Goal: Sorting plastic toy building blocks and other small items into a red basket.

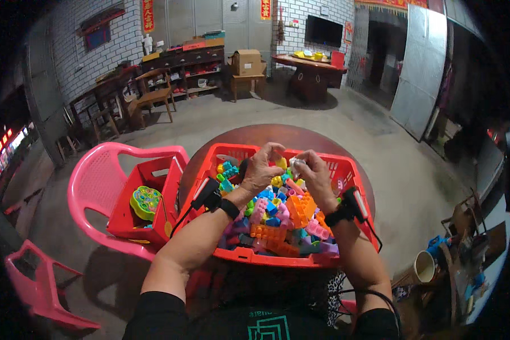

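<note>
A red plastic basket (277, 261) full of colourful toy building blocks (269, 218) stands in front of me on a round table. Over its far half, my left hand (259, 170) is curved with thumb and forefinger apart, and I see nothing held between them. My right hand (316, 177) is beside it, pinching a small whitish piece (295, 162) whose exact kind I cannot make out. Below my hands lie an orange block (300, 211), pink, blue and yellow ones. Dark devices are strapped to both wrists.
The dark round table (266, 133) shows past the basket's far rim. At left, a pink plastic chair (99, 170) holds a red bin (131, 224) with a green toy (145, 203). Another pink chair (45, 283) is lower left. A pale bucket (424, 266) stands at right among clutter.
</note>
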Tool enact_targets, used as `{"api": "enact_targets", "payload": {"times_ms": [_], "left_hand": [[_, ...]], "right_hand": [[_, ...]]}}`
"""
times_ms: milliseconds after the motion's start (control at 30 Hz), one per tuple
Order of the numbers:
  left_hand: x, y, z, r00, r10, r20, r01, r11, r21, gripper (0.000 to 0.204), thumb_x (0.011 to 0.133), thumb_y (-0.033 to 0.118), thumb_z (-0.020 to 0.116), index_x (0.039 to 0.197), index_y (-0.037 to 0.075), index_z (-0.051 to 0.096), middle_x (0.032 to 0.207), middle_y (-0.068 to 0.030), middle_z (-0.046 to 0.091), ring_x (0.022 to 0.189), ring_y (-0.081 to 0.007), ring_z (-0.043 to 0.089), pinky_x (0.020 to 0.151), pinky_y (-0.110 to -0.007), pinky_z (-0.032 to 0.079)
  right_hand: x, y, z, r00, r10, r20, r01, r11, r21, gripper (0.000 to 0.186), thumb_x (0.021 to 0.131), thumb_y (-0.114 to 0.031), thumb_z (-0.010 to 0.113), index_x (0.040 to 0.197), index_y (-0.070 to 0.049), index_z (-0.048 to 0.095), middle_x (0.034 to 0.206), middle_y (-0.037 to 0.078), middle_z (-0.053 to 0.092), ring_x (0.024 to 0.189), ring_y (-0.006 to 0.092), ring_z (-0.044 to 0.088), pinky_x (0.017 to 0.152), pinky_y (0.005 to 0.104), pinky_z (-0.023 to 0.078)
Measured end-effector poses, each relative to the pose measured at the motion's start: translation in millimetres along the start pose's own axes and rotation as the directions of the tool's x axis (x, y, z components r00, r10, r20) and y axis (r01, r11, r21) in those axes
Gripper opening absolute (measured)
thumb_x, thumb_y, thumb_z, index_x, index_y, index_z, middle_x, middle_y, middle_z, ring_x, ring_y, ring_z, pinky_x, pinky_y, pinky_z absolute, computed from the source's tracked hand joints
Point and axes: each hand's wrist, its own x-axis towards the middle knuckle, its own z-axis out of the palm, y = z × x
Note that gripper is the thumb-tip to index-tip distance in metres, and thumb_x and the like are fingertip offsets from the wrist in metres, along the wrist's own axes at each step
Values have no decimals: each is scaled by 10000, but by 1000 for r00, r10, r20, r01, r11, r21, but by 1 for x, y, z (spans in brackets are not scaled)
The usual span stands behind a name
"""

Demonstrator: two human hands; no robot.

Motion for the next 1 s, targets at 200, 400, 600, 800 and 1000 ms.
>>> {"api": "enact_targets", "payload": {"times_ms": [200,400,600,800,1000], "left_hand": [[2,10,-2,998,-8,64,7,1000,17,446,662,-78,589,1070,73,491,864,-7,542,793,-83,544,686,-218,456],[6,0,2,993,1,121,51,904,-425,366,712,-106,552,1044,42,510,924,-40,567,859,-132,581,787,-261,480],[5,0,2,989,-47,143,96,926,-365,348,774,-66,560,1106,26,509,999,-67,584,899,-144,581,805,-271,485],[5,10,-4,976,-142,168,208,841,-499,358,815,7,563,1159,43,472,975,-87,591,844,-157,597,784,-277,495],[2,-5,-2,900,-332,282,434,743,-510,307,833,45,563,1126,27,474,971,-94,580,836,-164,602,761,-287,509]], "right_hand": [[-2,6,2,996,-77,43,84,973,-216,97,816,-54,567,906,-23,546,787,44,583,678,94,552,569,232,473],[3,-3,-5,999,42,-28,-44,997,-66,105,823,-81,552,914,-29,549,754,45,578,641,95,548,532,224,458],[5,-6,1,999,-33,-23,33,999,35,138,837,-95,525,937,-2,539,749,45,573,618,82,524,538,210,442],[6,-4,-9,997,68,-34,-71,995,-76,138,830,-96,533,933,-6,556,759,49,583,649,87,539,552,212,450],[3,-6,-3,999,51,-13,-51,997,-57,122,823,-73,544,919,-2,566,755,43,581,649,91,545,564,212,460]]}}
